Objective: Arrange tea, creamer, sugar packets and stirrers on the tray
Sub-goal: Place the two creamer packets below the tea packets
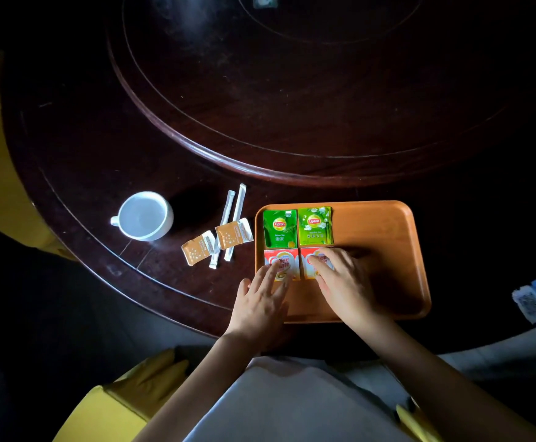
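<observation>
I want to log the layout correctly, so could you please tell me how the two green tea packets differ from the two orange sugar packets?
The tea packets lie on the tray; the sugar packets lie on the table left of it. The tea packets sit squarely side by side; the sugar packets are tilted, and one at least overlaps the stirrers. The tea packets look larger. No hand touches either pair.

Tray (384, 237) right half lies bare; packets (297, 245) crowd its left.

Bare forearms, no sleeves, pale grey garment (292, 403) over lap
</observation>
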`<state>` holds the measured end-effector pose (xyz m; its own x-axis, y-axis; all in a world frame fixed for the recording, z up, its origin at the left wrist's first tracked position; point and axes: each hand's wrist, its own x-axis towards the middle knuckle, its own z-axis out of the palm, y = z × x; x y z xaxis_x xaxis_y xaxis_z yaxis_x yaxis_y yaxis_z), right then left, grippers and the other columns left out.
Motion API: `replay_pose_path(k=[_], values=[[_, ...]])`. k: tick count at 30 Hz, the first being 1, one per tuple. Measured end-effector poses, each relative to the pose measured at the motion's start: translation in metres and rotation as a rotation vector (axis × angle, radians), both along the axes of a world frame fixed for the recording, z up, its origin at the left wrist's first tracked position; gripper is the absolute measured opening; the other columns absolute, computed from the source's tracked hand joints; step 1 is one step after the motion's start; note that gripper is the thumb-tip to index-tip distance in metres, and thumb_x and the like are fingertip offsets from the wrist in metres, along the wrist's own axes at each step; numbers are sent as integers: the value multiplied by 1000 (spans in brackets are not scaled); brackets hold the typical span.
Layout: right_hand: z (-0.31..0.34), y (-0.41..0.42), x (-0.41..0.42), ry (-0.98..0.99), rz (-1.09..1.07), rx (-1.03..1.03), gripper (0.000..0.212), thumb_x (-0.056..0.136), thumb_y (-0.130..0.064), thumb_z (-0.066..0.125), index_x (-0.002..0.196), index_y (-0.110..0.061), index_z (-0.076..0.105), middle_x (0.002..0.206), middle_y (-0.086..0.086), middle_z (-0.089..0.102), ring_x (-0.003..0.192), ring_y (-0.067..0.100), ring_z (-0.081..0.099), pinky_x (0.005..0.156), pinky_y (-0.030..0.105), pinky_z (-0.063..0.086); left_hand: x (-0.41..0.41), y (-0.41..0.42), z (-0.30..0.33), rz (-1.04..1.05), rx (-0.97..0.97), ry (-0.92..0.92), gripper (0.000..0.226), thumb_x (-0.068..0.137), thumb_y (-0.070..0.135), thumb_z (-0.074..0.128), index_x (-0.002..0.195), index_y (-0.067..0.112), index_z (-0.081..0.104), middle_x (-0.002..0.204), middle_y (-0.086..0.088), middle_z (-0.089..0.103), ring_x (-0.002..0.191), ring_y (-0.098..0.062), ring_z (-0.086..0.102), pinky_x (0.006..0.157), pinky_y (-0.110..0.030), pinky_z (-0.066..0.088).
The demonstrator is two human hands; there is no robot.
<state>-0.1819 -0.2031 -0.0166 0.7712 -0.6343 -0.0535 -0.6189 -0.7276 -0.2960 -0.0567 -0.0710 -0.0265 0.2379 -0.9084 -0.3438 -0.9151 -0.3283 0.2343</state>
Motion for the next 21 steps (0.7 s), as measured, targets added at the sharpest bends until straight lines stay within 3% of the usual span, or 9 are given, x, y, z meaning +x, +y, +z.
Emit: replay_pose_path(k=[4,8,10,14,18,21], values=[[2,1,0,-3,-8,4,36,69,-3,72,104,-12,67,108,12,67,99,33,63,79,42,56,-1,-1,5,1,-51,-8,54,86,31,51,137,22,36,151,-11,31,136,-30,33,95,-48,40],[4,1,1,-7,-15,4,36,69,-3,72,104,-11,66,111,12,67,101,33,62,81,42,54,-1,-1,4,-1,-20,9,53,90,34,43,140,24,27,156,-9,19,141,-28,21,101,-47,33],[6,1,0,-33,-23,5,36,68,-4,73,103,-10,67,109,12,67,100,32,63,82,41,54,0,0,9,14,-32,14,54,89,34,46,139,23,30,154,-11,25,139,-29,26,100,-47,36],[9,2,4,-122,-32,32,31,74,-4,69,104,-8,67,107,14,68,98,33,64,86,43,54,8,5,22,30,-239,6,52,78,29,62,127,15,51,129,-16,58,114,-33,57,82,-42,51],[18,3,26,-154,-4,34,25,74,-7,71,99,-6,67,102,13,69,90,32,66,78,42,58,28,16,35,200,-424,74,35,85,28,44,114,15,57,116,-6,65,104,-27,60,78,-37,48],[27,5,54,-162,53,42,25,74,-6,72,99,-4,68,102,15,70,91,33,66,78,43,58,55,30,38,342,-426,17,28,86,26,47,106,13,62,106,-7,68,94,-30,63,73,-39,47]])
